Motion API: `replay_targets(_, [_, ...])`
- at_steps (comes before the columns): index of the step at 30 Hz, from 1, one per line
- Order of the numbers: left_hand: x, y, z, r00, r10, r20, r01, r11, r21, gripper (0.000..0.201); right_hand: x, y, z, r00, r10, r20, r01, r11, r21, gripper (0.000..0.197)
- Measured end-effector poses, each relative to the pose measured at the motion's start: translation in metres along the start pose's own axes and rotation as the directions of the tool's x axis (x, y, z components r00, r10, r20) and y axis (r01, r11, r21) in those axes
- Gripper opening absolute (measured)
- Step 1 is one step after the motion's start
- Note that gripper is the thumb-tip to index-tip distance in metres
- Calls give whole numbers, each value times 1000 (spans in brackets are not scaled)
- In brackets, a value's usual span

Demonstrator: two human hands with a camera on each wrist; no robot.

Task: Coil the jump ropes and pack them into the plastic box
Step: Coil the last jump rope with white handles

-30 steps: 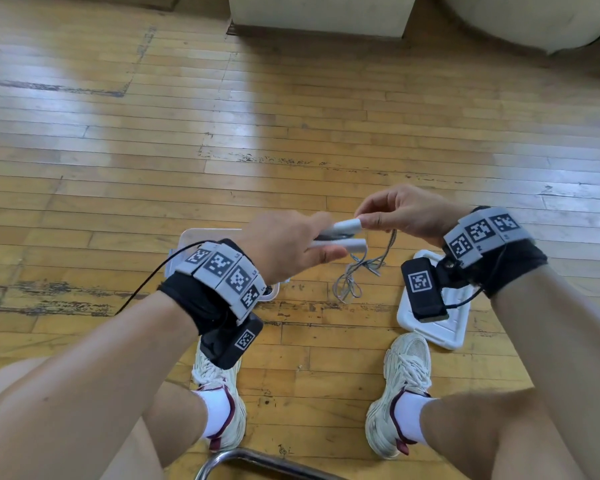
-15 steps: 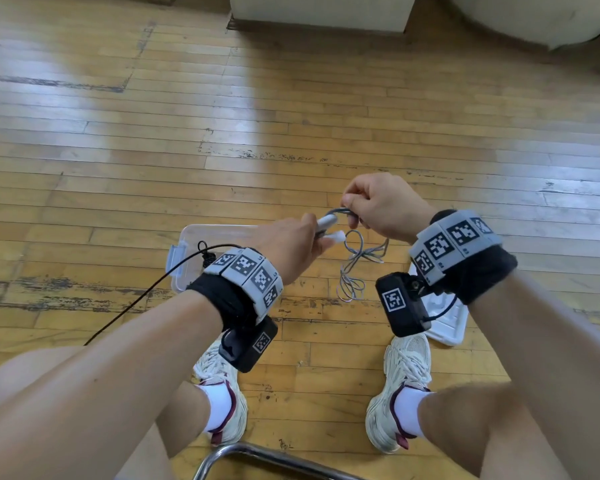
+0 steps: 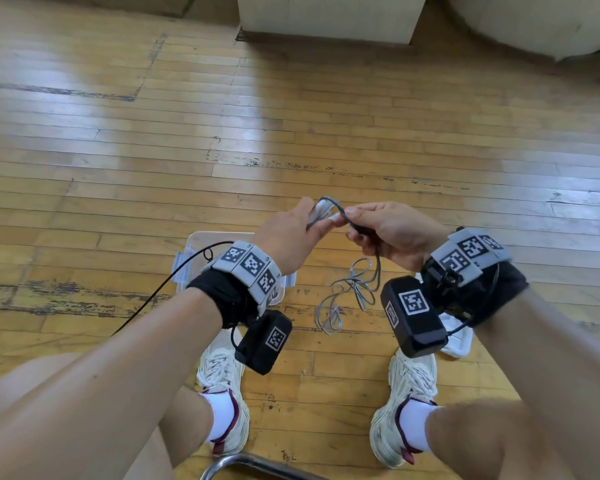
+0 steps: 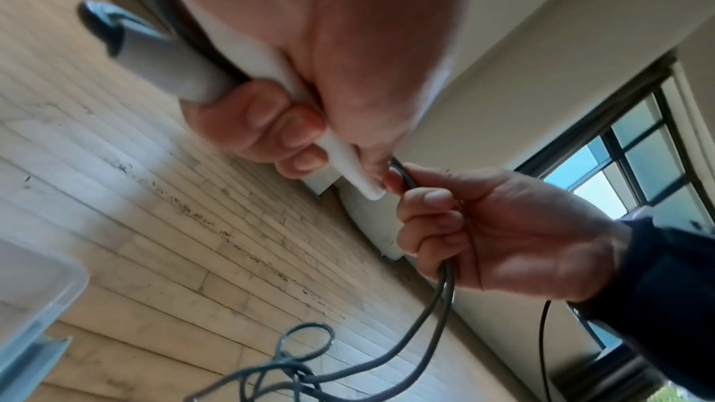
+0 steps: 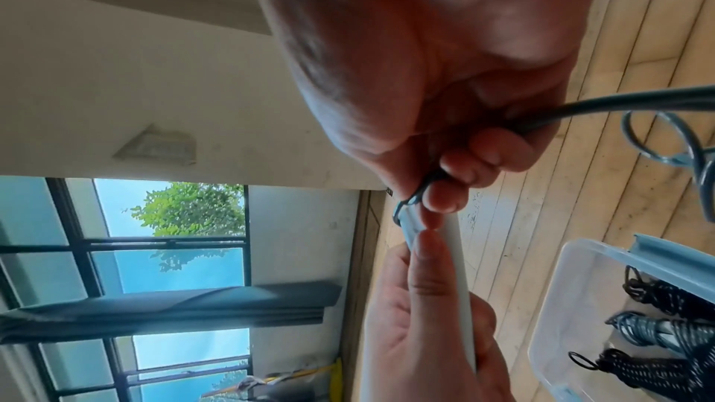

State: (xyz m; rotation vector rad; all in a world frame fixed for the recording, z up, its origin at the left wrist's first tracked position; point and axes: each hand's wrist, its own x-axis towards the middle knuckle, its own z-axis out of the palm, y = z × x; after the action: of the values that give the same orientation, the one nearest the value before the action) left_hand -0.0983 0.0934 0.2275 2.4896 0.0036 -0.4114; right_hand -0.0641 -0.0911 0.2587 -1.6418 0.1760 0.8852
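Observation:
My left hand [image 3: 291, 233] grips the two pale handles [image 3: 321, 211] of a jump rope side by side, tips pointing away from me. In the left wrist view one grey handle [image 4: 162, 63] sticks out behind the fist. My right hand [image 3: 392, 233] is curled round the grey cord [image 4: 446, 277] right beside the handle tips, where the cord bends over them. The rest of the cord hangs in loose loops [image 3: 329, 313] to the floor. The clear plastic box [image 3: 201, 244] sits on the floor under my left wrist and holds several coiled ropes [image 5: 657, 335].
The white lid [image 3: 459, 337] lies on the floor under my right wrist. My two shoes [image 3: 222, 375] stand near the box. A metal chair tube [image 3: 257, 465] runs at the bottom edge. A pale cabinet base [image 3: 326, 15] stands far ahead on the wooden floor.
My right hand has left the handle tips and taken the cord, bringing it over the ends. My left hand has turned the handles to point away from me.

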Motion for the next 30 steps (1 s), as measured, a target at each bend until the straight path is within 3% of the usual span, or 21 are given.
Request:
replay_targets(6, [-4, 0, -2, 997, 50, 61, -50, 999, -6, 38, 1, 8, -3, 999, 14, -37, -12, 999, 49, 24])
replay_targets(9, [-5, 2, -4, 993, 67, 94, -74, 994, 78, 37, 0, 7, -3, 999, 14, -40, -13, 1000, 27, 26])
replay_targets(15, [-7, 1, -8, 977, 140, 158, -178, 950, 256, 32, 4, -6, -17, 973, -9, -229, -16, 994, -110, 32])
replay_targets(19, [-11, 2, -2, 957, 212, 198, -270, 899, 344, 36, 8, -6, -25, 978, 26, -205, -60, 985, -161, 31])
replay_targets(24, [-18, 5, 20, 927, 304, 220, -372, 823, 429, 41, 11, -3, -19, 986, -32, -166, -20, 952, -305, 29])
replay_targets(26, [-18, 4, 25, 941, 266, 208, -335, 815, 473, 40, 12, -3, -12, 982, -67, -175, -10, 913, -408, 29])
replay_targets(30, [-11, -2, 22, 976, 148, 163, -200, 905, 375, 37, 8, -4, 1, 973, -128, -194, 11, 859, -512, 38])
